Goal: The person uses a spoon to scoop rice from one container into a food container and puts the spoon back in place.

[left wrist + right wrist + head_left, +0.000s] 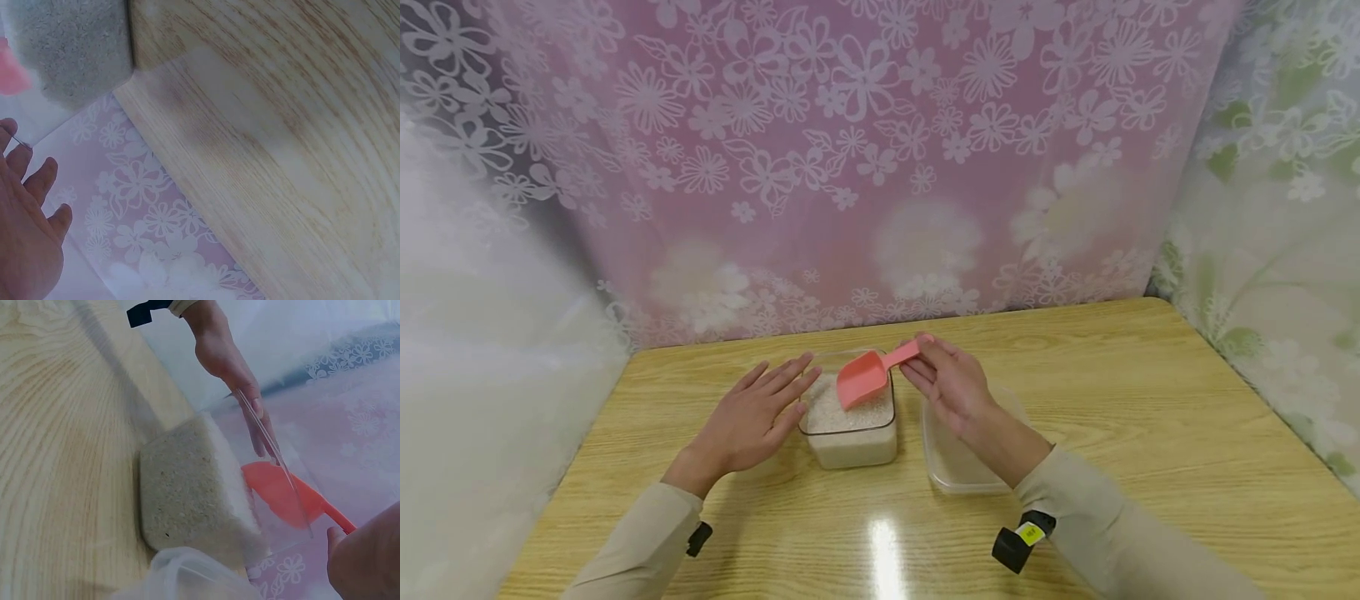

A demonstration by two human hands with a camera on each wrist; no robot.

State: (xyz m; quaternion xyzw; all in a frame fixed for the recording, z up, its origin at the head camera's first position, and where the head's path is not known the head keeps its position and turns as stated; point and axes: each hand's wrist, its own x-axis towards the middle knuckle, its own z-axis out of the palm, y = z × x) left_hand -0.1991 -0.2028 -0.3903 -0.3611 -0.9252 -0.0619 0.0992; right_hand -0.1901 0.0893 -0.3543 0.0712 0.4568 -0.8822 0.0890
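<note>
A clear square container point(853, 450) filled with rice grains point(826, 410) stands on the table in the head view. My right hand point(953, 385) pinches the handle of a pink scoop point(862, 380), whose bowl is tilted over the rice, inside the rim. In the right wrist view the scoop's bowl point(284, 495) dips past the container's top edge, near the rice. My left hand point(751, 422) has its fingers extended, fingertips right at the container's left rim. The left wrist view shows those spread fingers point(40, 181) beside the clear wall above the rice.
A second translucent container point(938, 473) sits under my right forearm, to the right of the rice. The wood-grain table point(1150, 417) ends at a pink floral curtain point(880, 167) at the back. Pale sheets hang at both sides.
</note>
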